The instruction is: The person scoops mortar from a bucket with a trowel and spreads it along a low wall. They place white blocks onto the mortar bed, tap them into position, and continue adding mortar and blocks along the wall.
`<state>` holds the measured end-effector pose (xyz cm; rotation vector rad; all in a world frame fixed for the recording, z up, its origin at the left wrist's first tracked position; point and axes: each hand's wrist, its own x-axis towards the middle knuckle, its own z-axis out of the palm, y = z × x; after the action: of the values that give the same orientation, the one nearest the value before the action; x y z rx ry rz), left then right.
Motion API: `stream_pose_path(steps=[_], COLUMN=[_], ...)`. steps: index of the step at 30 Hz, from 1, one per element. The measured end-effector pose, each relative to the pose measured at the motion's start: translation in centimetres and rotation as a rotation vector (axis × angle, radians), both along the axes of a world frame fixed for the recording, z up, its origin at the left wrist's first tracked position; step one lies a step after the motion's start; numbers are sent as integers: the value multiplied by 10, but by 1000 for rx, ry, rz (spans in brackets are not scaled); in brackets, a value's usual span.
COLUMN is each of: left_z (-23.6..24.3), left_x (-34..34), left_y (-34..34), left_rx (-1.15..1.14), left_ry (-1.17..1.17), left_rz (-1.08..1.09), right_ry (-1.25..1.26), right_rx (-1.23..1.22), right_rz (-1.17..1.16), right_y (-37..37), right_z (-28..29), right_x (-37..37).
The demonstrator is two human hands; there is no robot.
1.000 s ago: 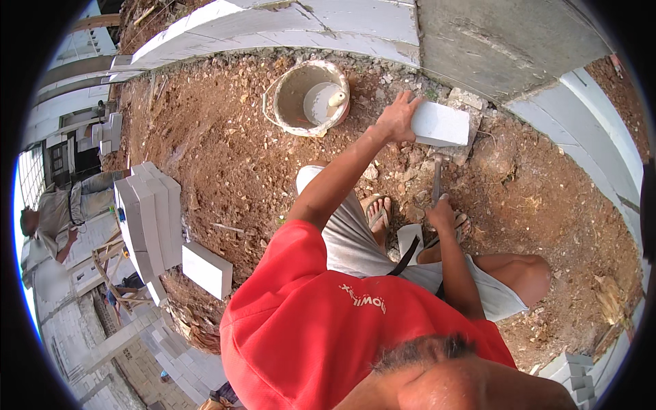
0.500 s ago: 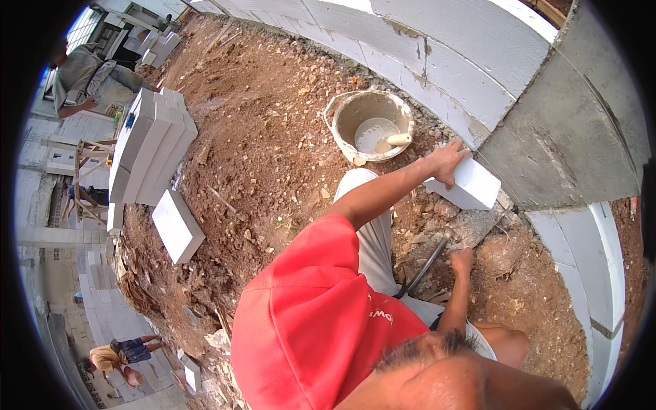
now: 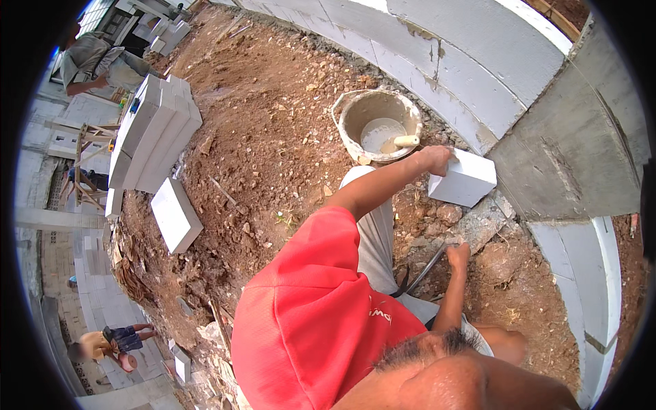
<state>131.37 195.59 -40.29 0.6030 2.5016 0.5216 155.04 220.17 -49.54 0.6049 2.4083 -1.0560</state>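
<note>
My left hand [image 3: 435, 161] grips the upper left corner of a white building block [image 3: 465, 179], which sits tilted on the rubble beside the grey concrete column [image 3: 567, 154]. My right hand [image 3: 458, 254] is closed in a fist below the block, over the dirt. A thin metal rod [image 3: 425, 268] runs from near my lap up to this fist, where its end meets my fingers; the grip itself is partly hidden. Just beyond my left forearm stands a bucket [image 3: 346, 130] with pale mortar [image 3: 380, 133] and a light-handled tool [image 3: 406, 141] inside.
White block walls [image 3: 471, 68] rise beyond the bucket and right of the column [image 3: 586, 249]. Leftward on the uneven dirt are stacked blocks [image 3: 154, 137] and a single block [image 3: 176, 215]. One person [image 3: 113, 68] stands by the stack; another [image 3: 113, 345] holds a pinkish container [image 3: 128, 362].
My left hand has shifted from spread across the block's top to its left corner. The block has turned, showing more of its front face. My right fist is closer to the rod's end.
</note>
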Motion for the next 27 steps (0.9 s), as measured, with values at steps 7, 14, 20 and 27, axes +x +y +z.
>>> stream_pose_path(steps=[7, 14, 20, 27], left_z=[73, -12, -9, 85], left_x=[-33, 0, -8, 0], left_y=[-153, -368, -296, -207], left_rx=[324, -80, 29, 873], left_ry=[797, 0, 242, -33], left_rz=[958, 1477, 1684, 1206], right_ry=[-71, 51, 94, 104], right_rx=[-300, -591, -503, -393], right_rz=[-82, -4, 31, 111], right_y=[-6, -39, -28, -21], right_z=[45, 38, 38, 13], right_x=[-2, -3, -9, -10])
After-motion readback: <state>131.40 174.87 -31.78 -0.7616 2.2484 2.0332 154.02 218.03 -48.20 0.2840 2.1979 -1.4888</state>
